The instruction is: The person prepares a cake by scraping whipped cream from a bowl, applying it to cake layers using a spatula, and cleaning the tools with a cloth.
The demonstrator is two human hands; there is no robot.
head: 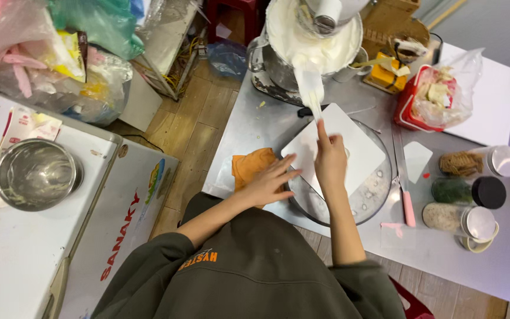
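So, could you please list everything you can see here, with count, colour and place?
spatula: 1, white with cream, in the right hand
square board: 1, white, on the turntable
turntable: 1, metal, table centre
mixer bowl: 1, steel, full of white cream, table's far edge
cloth: 1, orange, by the left hand
jars: 3, lying at right
steel bowl: 1, on the white chest at left
left hand: at the turntable's edge
right hand: over the board

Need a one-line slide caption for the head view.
Right hand lifts a cream-laden spatula from the mixer bowl; left hand steadies the white board on the turntable.
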